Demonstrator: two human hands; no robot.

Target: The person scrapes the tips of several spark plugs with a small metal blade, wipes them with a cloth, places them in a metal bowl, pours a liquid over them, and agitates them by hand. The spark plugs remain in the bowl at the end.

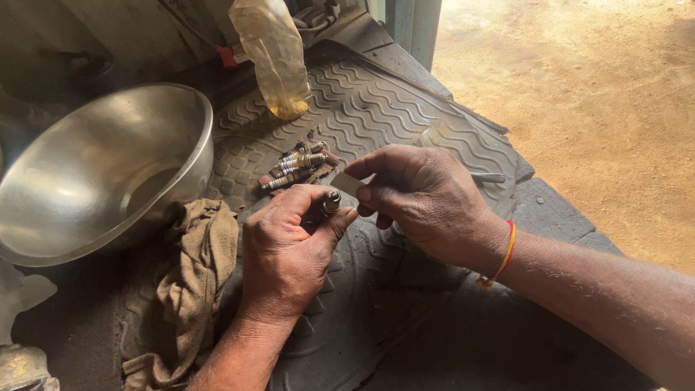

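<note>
A black ribbed rubber mat (pixel 405 108) covers the work surface, its far edge dropping off to sunlit sandy ground (pixel 579 94) at the upper right, where the widest open room lies. A large steel bowl (pixel 94 166) fills the left side, its rim overlapping the mat's left edge and leaving little room there. A crumpled khaki rag (pixel 195 275) lies just below the bowl, close beside the left wrist. A clear plastic bottle (pixel 271 54) with yellowish liquid lies tilted at the top of the mat. The right hand (pixel 427 199), a red and yellow thread at its wrist, has its grip pinched on a small flat strip (pixel 349 182), held against the tip of the part in the other hand. The left hand (pixel 286 250) has its grip closed around a spark plug (pixel 331 202), end upward, at the centre of the mat. A cluster of loose spark plugs (pixel 300 165) rests on the mat just beyond both hands.
</note>
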